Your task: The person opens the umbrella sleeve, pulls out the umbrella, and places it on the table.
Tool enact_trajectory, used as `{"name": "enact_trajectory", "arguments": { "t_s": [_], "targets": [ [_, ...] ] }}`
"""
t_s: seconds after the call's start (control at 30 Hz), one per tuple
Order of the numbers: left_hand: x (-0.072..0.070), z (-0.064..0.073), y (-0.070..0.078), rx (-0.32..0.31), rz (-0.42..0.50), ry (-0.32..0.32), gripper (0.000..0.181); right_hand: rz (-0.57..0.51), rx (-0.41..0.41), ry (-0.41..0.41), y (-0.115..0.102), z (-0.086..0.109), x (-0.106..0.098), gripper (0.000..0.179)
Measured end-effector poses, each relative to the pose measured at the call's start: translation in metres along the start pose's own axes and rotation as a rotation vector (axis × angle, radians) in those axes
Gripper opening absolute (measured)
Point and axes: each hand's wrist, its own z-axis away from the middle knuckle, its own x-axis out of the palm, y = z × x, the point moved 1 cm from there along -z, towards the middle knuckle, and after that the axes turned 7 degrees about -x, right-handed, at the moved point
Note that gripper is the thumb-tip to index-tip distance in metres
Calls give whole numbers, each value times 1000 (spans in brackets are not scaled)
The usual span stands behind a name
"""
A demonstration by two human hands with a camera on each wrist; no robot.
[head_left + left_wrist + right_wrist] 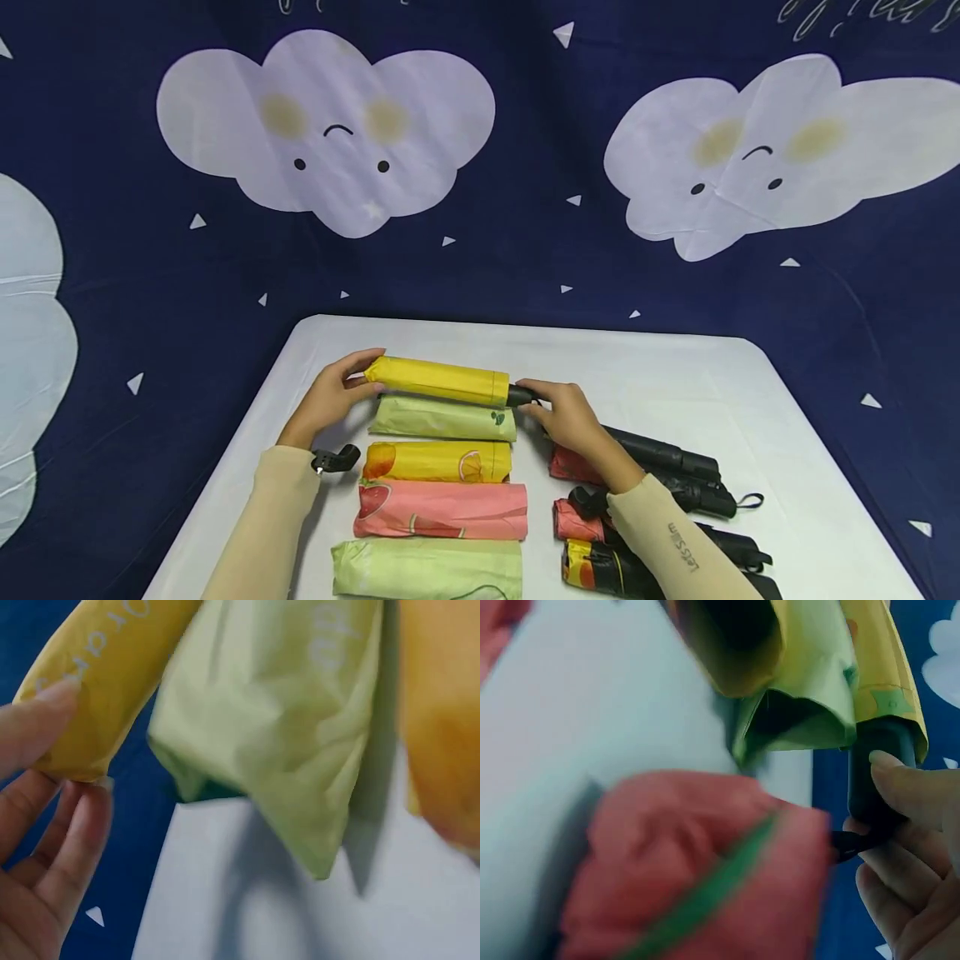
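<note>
A folded umbrella in a yellow sleeve (pixel 442 379) lies across the top of a row of sleeves. My left hand (pixel 330 400) pinches the closed end of that sleeve, thumb on one side and fingers on the other. At the opposite end, the right hand (pixel 573 421) grips the umbrella's black handle (pixel 881 772), which sticks out of the sleeve mouth. Just below is a light green sleeve (pixel 442 418); its open mouth shows in the right wrist view. Pale lettering marks the yellow sleeve (pixel 112 667) in the left wrist view.
Nearer in the row are a yellow orange-print sleeve (pixel 438 462), a pink watermelon-print sleeve (pixel 442 510) and another green sleeve (pixel 427 567). Several folded umbrellas with black handles (pixel 667 454) lie right, partly under my right forearm. They rest on a white table (pixel 637 362).
</note>
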Motion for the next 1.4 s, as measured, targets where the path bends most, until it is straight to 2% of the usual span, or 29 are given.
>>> {"name": "enact_trajectory", "arguments": {
  "t_s": [0.13,0.27,0.53,0.77,0.87,0.97,1.2,1.4],
  "targets": [
    [1,-1,9,3,57,-8,55,-43,-12,18,-5,2,-20,41],
    [6,1,15,4,131,-33,55,-133,4,67,-9,8,-39,39],
    [19,4,40,58,287,-109,55,-288,44,172,-17,27,-73,40],
    [39,4,63,135,372,-179,51,-536,60,239,-12,47,-91,38],
    [48,3,70,161,400,-210,52,-609,58,250,-10,54,-94,38],
    [57,4,77,161,401,-228,53,-624,65,262,-9,61,-96,38],
    [75,7,92,173,396,-285,61,-574,91,283,-8,78,-101,43],
    [82,9,100,176,371,-284,59,-586,106,297,-7,88,-104,41]
  ]
}}
